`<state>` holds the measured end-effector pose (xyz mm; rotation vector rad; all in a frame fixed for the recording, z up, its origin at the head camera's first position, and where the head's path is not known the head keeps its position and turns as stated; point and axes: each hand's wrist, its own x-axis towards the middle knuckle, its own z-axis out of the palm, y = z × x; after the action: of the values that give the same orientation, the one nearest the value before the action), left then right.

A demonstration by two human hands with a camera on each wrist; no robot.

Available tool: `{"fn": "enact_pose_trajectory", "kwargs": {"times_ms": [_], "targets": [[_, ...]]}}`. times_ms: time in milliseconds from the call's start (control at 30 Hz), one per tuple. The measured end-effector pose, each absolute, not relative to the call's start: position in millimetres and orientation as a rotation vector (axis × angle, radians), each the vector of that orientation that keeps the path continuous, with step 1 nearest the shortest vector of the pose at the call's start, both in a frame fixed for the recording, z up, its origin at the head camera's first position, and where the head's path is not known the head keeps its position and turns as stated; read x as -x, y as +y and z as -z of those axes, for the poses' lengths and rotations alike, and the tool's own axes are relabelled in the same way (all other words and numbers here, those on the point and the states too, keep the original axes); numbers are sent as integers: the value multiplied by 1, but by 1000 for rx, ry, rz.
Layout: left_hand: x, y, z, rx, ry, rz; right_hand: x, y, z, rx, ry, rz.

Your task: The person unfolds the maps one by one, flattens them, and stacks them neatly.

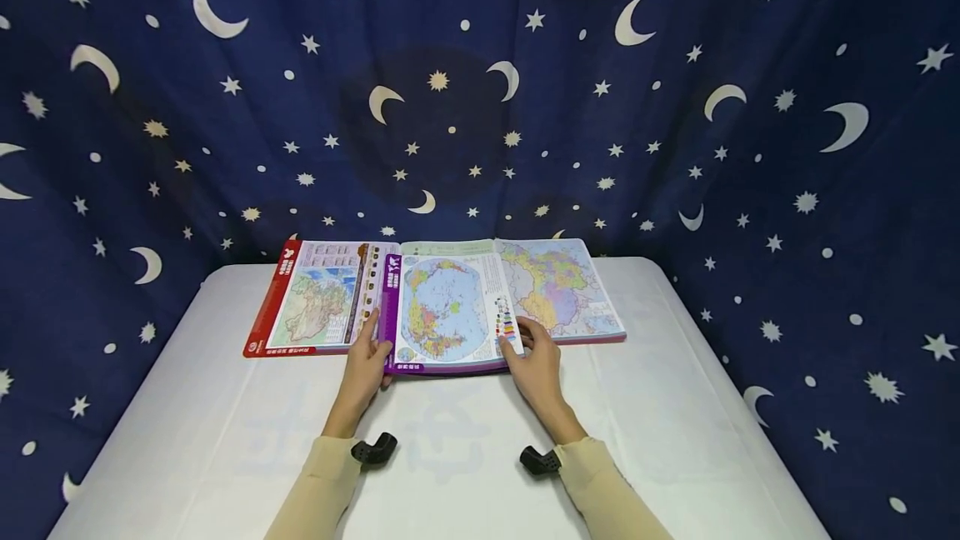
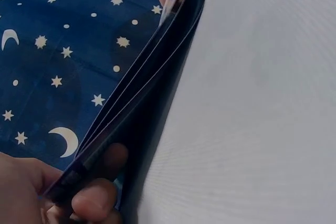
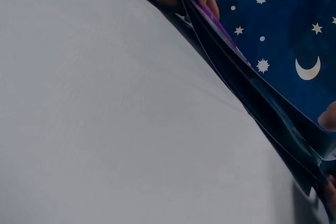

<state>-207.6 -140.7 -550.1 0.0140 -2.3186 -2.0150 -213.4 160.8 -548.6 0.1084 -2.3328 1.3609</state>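
Observation:
Both hands hold a folded world map (image 1: 444,315) with a purple border by its near edge in the head view. My left hand (image 1: 363,372) pinches its near left corner, thumb on top and fingers underneath, as the left wrist view of the hand (image 2: 23,187) shows. At the near right corner, my right hand (image 1: 538,363) grips it with the thumb over the printed face. Several dark layers (image 3: 231,72) of the folded map gape along the edge in the right wrist view. Beneath and behind it lies a larger red-bordered map (image 1: 315,302), partly covered.
A white table (image 1: 675,407) carries the maps. Behind it and along the sides hangs a dark blue curtain (image 1: 450,165) with moons and stars. Black devices (image 1: 375,448) sit at the cuffs of both cream sleeves (image 1: 318,482).

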Motion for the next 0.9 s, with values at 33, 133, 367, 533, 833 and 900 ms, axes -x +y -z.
{"fn": "enact_pose_trajectory", "kwargs": {"times_ms": [33, 133, 367, 533, 833, 900], "targets": [[207, -140, 551, -5, -2317, 1995, 213, 161, 550, -111, -2336, -1358], [207, -139, 554, 0, -2297, 1940, 213, 162, 551, -107, -2345, -1352], [210, -134, 553, -42, -2218, 1866, 216, 162, 550, -135, -2335, -1327], [209, -135, 551, -60, -2104, 2076, 218, 163, 548, -123, -2338, -1287], [197, -134, 550, -124, -2007, 2254, 218, 164, 551, -153, -2384, -1295], [198, -132, 549, -144, -1981, 2253, 219, 165, 551, -161, -2377, -1295]]}}
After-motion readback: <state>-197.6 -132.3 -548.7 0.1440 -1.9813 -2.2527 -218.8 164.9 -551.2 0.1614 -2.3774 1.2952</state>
